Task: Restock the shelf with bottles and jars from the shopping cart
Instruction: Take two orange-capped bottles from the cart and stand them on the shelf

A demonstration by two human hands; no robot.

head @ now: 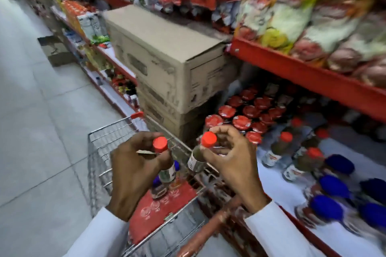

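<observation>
My left hand (135, 165) grips a small red-capped bottle (167, 171) by its neck, above the wire shopping cart (100, 148). My right hand (231, 160) holds a second red-capped bottle (196, 160) by its top, tilted, over the cart's right rim. Blue-capped bottles (158, 185) stand inside the cart on a red pack. To the right, the white shelf (277, 192) carries red-lidded jars (242, 121), red-capped bottles (277, 148) and blue-capped bottles (334, 185). The picture is blurred by motion.
Stacked cardboard boxes (167, 64) stand between the cart and the shelving ahead. A red shelf edge (302, 73) with bagged goods overhangs the jars. Another box (54, 50) sits on the grey tiled aisle floor (31, 121) at left.
</observation>
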